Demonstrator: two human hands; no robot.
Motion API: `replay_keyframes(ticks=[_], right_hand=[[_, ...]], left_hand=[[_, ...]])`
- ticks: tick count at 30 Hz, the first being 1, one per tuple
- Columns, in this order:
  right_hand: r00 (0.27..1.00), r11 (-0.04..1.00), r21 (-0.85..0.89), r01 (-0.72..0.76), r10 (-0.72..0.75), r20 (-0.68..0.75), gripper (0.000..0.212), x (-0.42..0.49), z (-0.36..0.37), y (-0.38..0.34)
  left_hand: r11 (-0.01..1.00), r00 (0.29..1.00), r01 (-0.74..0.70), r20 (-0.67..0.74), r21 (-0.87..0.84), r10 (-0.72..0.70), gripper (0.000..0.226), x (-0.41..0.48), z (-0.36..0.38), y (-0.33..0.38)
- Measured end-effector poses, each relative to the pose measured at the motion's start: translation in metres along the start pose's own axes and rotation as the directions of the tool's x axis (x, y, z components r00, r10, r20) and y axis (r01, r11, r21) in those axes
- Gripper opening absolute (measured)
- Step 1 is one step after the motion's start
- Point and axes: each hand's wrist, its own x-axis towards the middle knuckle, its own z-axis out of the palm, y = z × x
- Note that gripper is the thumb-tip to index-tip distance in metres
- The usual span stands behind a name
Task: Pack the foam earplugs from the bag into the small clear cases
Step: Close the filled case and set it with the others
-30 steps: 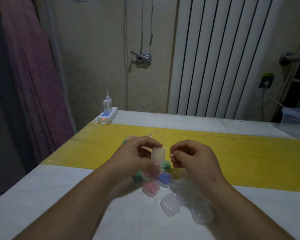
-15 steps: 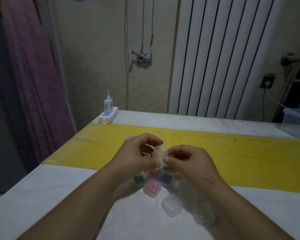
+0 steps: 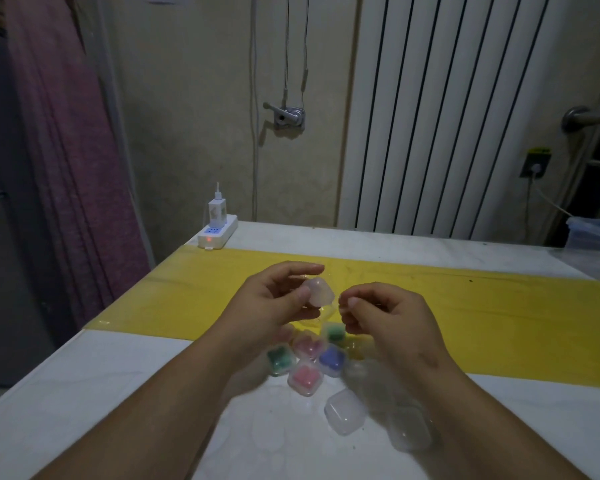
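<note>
My left hand [image 3: 274, 303] pinches a small clear case [image 3: 321, 292] between thumb and fingers, raised above the table. Just right of it my right hand [image 3: 381, 315] has its fingers curled, fingertips close to the case; whether it pinches anything I cannot make out. Under the hands lies a cluster of small cases: several hold coloured foam earplugs, green [image 3: 280, 360], pink [image 3: 305, 375], blue [image 3: 332, 358] and another green [image 3: 335, 332]. Two clear cases [image 3: 345, 410] [image 3: 409, 431] lie nearer me. A crumpled clear bag [image 3: 312, 317] shows faintly behind the hands.
The white table [image 3: 125, 393] carries a yellow strip [image 3: 499, 306] across its middle. A white power strip [image 3: 219, 233] with a charger sits at the back left corner. A clear plastic container [image 3: 593, 237] stands at the right edge. A radiator and wall lie behind.
My right hand, which touched the case half a second ago, has drawn back a little to the right. The left hand keeps holding the case and has tilted it slightly.
</note>
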Motion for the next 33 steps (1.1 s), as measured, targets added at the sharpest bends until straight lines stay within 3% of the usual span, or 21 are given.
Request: replay_keyframes(ticks=[3,6,12,16,20,26,29,33], right_hand=[[0.994,0.985,0.137,-0.105,0.101,0.042,0.022,-0.001,0.002,-0.001],[0.983,0.963,0.212,-0.165,0.144,0.112,0.025,-0.004,0.006,-0.004],[0.982,0.977,0.150,-0.151,0.130,0.139,0.005,-0.006,0.007,-0.007],[0.995,0.997,0.029,-0.078,0.076,0.058,0.002,-0.008,0.009,-0.006],[1.000,0.996,-0.086,0.005,-0.007,-0.026,0.008,-0.007,0.010,-0.002],[0.993,0.971,-0.208,0.117,-0.117,0.013,0.022,-0.007,0.011,-0.003],[0.998,0.989,-0.141,0.052,-0.055,-0.021,0.018,-0.004,0.009,-0.001],[0.994,0.999,-0.040,-0.025,0.029,0.104,0.034,-0.004,0.011,0.000]], left_hand=[[0.997,0.999,-0.007,0.039,-0.072,0.009,0.023,0.000,-0.001,-0.003],[0.999,0.998,-0.028,0.063,-0.029,0.029,0.038,-0.001,0.000,-0.004],[1.000,0.999,-0.027,0.031,-0.008,0.028,0.044,-0.003,0.004,0.000],[1.000,0.999,-0.005,0.038,-0.012,0.006,0.038,-0.001,0.000,-0.001],[0.999,1.000,-0.015,0.027,-0.035,0.016,0.036,-0.001,0.002,0.000],[0.994,1.000,-0.009,0.003,0.107,0.008,0.040,-0.003,0.007,0.005],[0.992,0.999,-0.032,-0.032,0.119,0.036,0.035,-0.003,0.008,0.006],[0.992,0.996,-0.059,-0.056,0.112,0.065,0.041,-0.002,0.008,0.003]])
